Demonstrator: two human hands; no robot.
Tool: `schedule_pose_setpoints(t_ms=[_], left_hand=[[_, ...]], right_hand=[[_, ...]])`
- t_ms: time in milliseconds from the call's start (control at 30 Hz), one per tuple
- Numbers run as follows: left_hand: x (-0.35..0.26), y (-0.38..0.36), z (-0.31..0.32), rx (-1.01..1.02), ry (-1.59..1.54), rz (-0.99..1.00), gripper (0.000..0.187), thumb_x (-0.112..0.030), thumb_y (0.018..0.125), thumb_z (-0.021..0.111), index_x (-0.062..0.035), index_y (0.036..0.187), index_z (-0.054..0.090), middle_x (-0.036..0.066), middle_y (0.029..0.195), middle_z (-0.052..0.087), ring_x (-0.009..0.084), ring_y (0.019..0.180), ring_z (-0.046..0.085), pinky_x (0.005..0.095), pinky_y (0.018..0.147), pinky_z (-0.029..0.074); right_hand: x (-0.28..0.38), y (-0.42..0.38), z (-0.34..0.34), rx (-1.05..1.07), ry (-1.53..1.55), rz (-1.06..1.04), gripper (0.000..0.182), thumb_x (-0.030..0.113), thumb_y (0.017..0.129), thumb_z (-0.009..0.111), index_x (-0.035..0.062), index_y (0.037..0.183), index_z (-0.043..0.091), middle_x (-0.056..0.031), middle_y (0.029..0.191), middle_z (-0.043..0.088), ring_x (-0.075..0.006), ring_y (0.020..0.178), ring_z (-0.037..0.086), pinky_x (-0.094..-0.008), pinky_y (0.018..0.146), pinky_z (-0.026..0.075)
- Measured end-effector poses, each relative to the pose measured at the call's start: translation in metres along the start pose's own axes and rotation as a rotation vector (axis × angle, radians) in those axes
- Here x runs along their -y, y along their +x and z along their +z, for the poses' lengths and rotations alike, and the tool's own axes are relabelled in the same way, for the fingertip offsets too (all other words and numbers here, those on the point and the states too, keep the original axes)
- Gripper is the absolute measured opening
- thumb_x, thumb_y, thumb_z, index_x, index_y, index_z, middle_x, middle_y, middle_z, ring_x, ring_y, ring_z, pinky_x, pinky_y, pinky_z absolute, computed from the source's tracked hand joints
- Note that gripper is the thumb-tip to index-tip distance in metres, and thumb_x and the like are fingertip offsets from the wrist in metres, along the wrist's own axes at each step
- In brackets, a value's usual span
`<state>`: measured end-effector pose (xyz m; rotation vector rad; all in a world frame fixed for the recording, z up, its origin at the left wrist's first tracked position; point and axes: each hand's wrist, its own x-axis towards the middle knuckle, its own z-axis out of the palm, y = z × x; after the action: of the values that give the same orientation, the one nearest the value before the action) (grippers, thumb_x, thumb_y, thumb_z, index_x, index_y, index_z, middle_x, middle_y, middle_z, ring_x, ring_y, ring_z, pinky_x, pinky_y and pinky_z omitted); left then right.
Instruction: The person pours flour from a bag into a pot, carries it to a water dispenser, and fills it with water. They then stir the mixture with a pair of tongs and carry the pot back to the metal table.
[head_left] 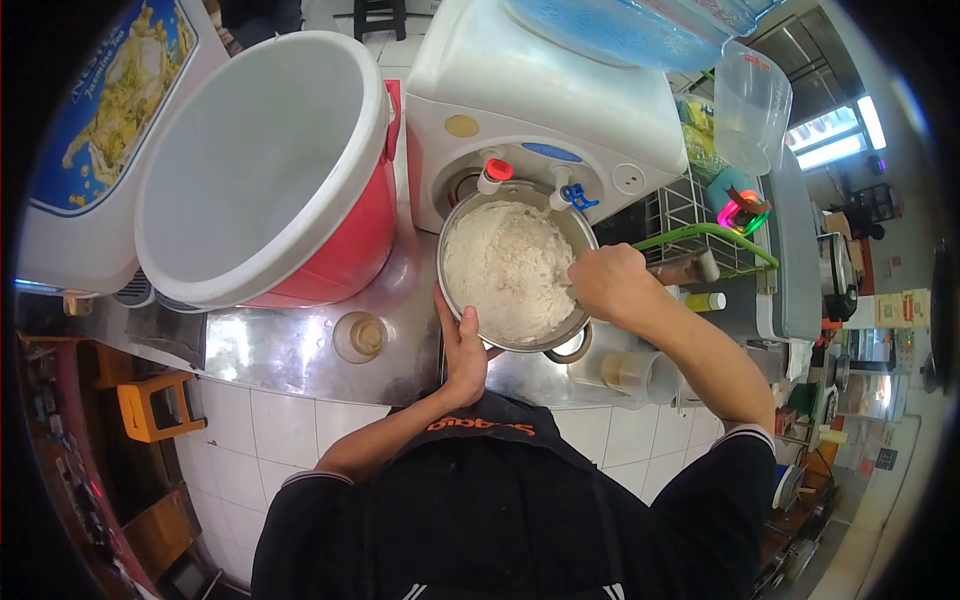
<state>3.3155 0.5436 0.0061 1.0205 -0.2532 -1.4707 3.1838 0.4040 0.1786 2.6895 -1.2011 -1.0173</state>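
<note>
A round metal pot point(564, 350) holding white, floury powder point(508, 265) stands on the steel counter, partly under the red and blue taps of a white dispenser. My left hand point(465, 348) is against the pot's near left side, thumb near the rim and fingers partly hidden beneath it. Over the pot's right rim, my right hand point(612, 287) is closed in a fist. What it grips is mostly hidden; its lower end seems to reach into the powder.
A large red bucket point(340, 240) with a white rim stands left. The white dispenser point(540, 95) is behind the pot. Near the counter's front edge are a small cup point(360, 337) and a clear jug point(650, 378). A green-edged wire rack point(690, 215) is at right.
</note>
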Motion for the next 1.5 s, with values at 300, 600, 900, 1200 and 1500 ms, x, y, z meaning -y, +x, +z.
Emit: schedule_pose_setpoints(t_ms=[300, 600, 900, 1200, 1500], left_hand=[[-0.001, -0.001, 0.001, -0.03, 0.002, 0.064, 0.077, -0.044, 0.098, 0.046, -0.0301, 0.154, -0.006, 0.016, 0.155, 0.015, 0.0388, 0.135, 0.034, 0.0569, 0.093, 0.05], [-0.005, -0.004, 0.004, -0.033, -0.019, 0.031, 0.078, -0.041, 0.097, 0.049, -0.0282, 0.153, -0.003, 0.014, 0.155, 0.016, 0.0369, 0.135, 0.033, 0.058, 0.09, 0.051], [-0.002, -0.001, 0.004, -0.051, 0.011, 0.103, 0.079, -0.04, 0.097, 0.052, -0.0272, 0.153, -0.003, 0.014, 0.153, 0.019, 0.035, 0.135, 0.035, 0.0553, 0.097, 0.048], [-0.001, -0.002, 0.003, -0.024, -0.011, 0.017, 0.078, -0.045, 0.097, 0.048, -0.0298, 0.153, -0.003, 0.014, 0.154, 0.017, 0.0371, 0.136, 0.033, 0.0561, 0.093, 0.051], [0.008, 0.002, -0.004, -0.036, 0.01, -0.012, 0.077, -0.048, 0.097, 0.047, -0.0317, 0.153, -0.004, 0.015, 0.155, 0.014, 0.0389, 0.137, 0.033, 0.0565, 0.091, 0.052]], right_hand=[[0.019, 0.002, 0.017, 0.207, 0.386, -0.116, 0.03, 0.028, 0.09, 0.057, 0.0011, 0.099, 0.069, -0.0241, 0.103, 0.067, -0.0371, 0.094, 0.067, -0.0499, 0.077, 0.054], [0.06, 0.009, 0.027, -0.283, 0.396, 0.109, 0.024, 0.024, 0.093, 0.054, 0.0036, 0.088, 0.066, -0.0191, 0.08, 0.069, -0.0339, 0.074, 0.07, -0.0436, 0.063, 0.056], [0.044, -0.004, 0.039, -0.302, 0.209, 0.193, 0.013, 0.01, 0.085, 0.054, 0.0042, 0.085, 0.066, -0.0134, 0.073, 0.07, -0.0299, 0.067, 0.071, -0.0376, 0.057, 0.057], [0.041, -0.021, 0.043, -0.333, 0.219, 0.03, 0.012, 0.013, 0.084, 0.057, 0.0059, 0.084, 0.067, -0.0096, 0.071, 0.069, -0.0268, 0.065, 0.071, -0.0345, 0.054, 0.056], [0.056, -0.002, 0.051, -0.485, 0.135, 0.034, 0.01, 0.011, 0.082, 0.058, 0.0058, 0.084, 0.067, -0.0108, 0.069, 0.068, -0.0245, 0.064, 0.071, -0.0343, 0.053, 0.055]])
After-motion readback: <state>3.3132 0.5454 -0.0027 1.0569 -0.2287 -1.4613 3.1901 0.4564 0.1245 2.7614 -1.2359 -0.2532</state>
